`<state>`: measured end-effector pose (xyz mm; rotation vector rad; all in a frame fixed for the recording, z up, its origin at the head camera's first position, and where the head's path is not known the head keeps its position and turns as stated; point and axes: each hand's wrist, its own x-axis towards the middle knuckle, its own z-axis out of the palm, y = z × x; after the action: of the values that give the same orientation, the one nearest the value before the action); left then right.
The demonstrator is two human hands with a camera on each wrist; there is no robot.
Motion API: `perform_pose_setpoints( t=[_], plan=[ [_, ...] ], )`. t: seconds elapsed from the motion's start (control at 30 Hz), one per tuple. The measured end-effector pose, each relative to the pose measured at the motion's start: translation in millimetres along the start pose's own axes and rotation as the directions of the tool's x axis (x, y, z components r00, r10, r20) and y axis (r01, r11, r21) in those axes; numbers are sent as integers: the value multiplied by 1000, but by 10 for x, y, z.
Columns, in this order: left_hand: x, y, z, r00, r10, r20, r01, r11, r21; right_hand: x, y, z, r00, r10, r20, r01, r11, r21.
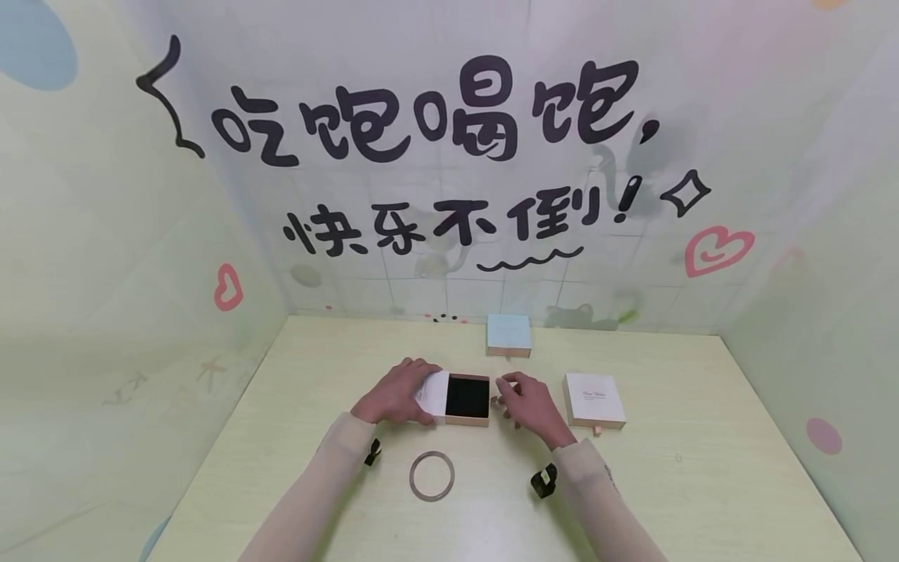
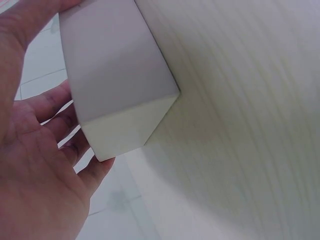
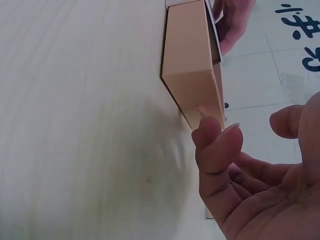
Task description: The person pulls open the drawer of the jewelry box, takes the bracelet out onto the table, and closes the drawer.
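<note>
A white drawer box (image 1: pixel 432 393) lies on the table, its brown tray (image 1: pixel 467 421) slid partly out to the right and showing a black lining (image 1: pixel 467 396). My left hand (image 1: pixel 400 393) grips the white sleeve at its left end, fingers along the far side and thumb at the near side. At the tray's front end is my right hand (image 1: pixel 527 404), with two bent fingertips (image 3: pixel 207 131) pinching the small ribbon pull tab (image 3: pixel 200 110); the thumb stands apart. In front of the box, a pale translucent bangle (image 1: pixel 412 478) lies flat.
A light blue box (image 1: pixel 509 332) stands behind the open one, near the back wall. To the right of my right hand lies another white box (image 1: pixel 595 398) with a pink pull tab. Printed walls (image 1: pixel 435 289) enclose the pale wood-grain table (image 1: pixel 674 499) at the back and sides.
</note>
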<state>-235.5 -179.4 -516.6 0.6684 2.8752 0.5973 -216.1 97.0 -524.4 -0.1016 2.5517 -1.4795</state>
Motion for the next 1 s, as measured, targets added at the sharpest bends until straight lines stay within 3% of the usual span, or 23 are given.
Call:
perform_pose_setpoints(
  t=[0.27, 0.77, 1.0],
  plan=[
    [10, 7, 15, 1000, 3, -2, -3, 1000, -3, 55, 157, 77, 995, 94, 29, -97, 991, 87],
    [14, -18, 32, 1000, 4, -7, -4, 1000, -5, 96, 206, 151, 1000, -1, 21, 1, 1000, 14],
    [6, -4, 24, 1000, -3, -6, 3, 1000, -6, 116, 223, 190, 1000, -7, -11, 7, 1000, 26]
  ],
)
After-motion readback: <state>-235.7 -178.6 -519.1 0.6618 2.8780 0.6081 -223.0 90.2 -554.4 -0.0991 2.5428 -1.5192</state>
